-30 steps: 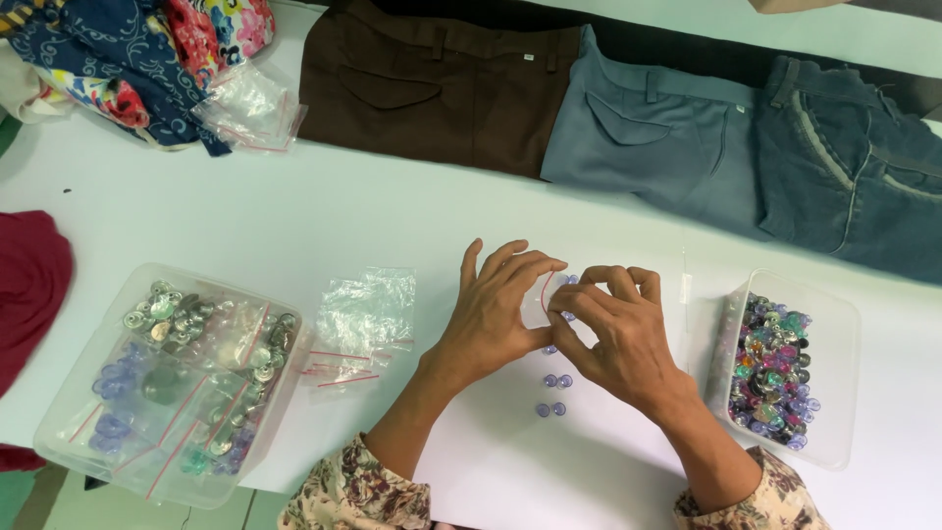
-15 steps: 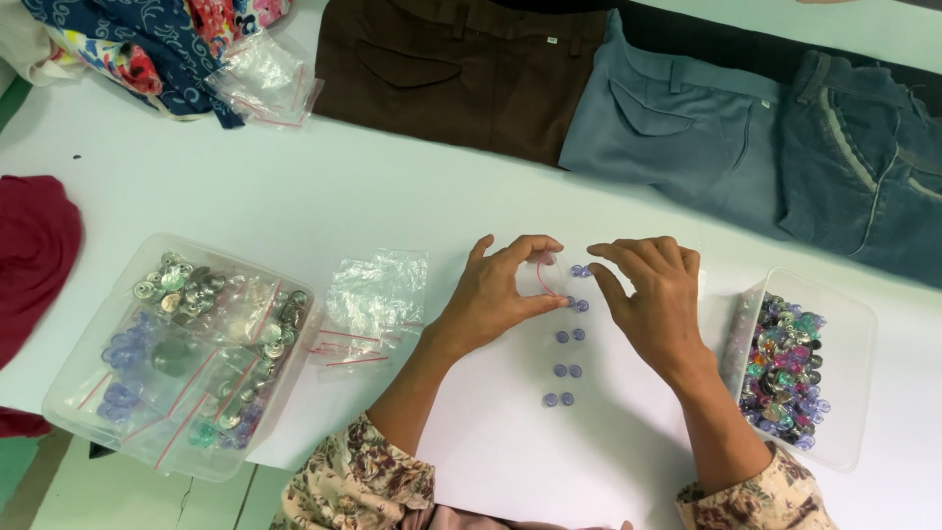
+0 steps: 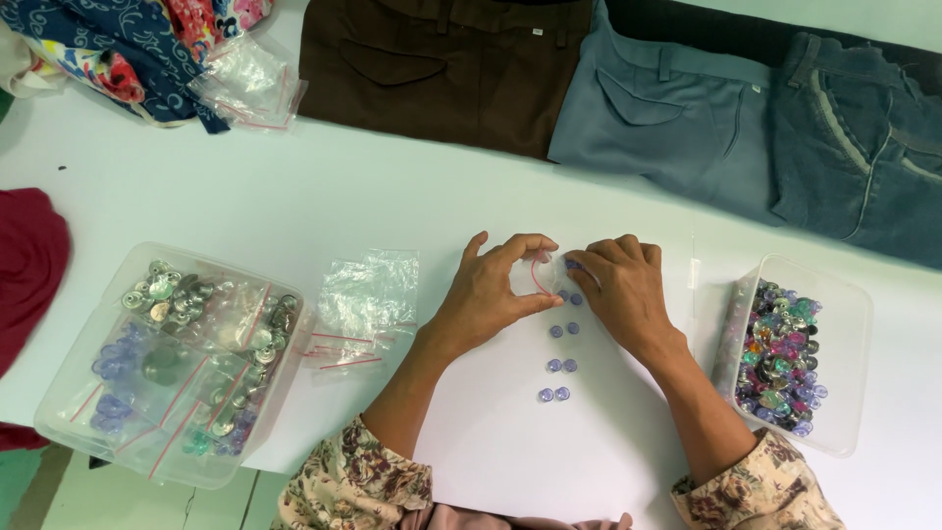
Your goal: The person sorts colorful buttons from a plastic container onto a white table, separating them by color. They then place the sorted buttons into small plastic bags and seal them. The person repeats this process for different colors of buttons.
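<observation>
My left hand [image 3: 494,288] and my right hand [image 3: 620,288] meet over the white table [image 3: 392,206]. Between their fingertips they pinch a small clear zip bag [image 3: 546,271] with a red seal line. Just below the bag, small pale purple buttons [image 3: 561,330] lie in pairs in a short column toward me. My sleeves are floral fabric.
A clear tub of multicoloured buttons [image 3: 781,353] stands at the right. A clear box of bagged silver and purple buttons [image 3: 177,363] sits at the left, with empty zip bags [image 3: 365,306] beside it. Brown [image 3: 442,69], grey-blue [image 3: 667,113] and denim trousers [image 3: 863,147] lie across the back.
My hands drew together again at the top of the button column, closing on the small zip bag. The view shifted slightly.
</observation>
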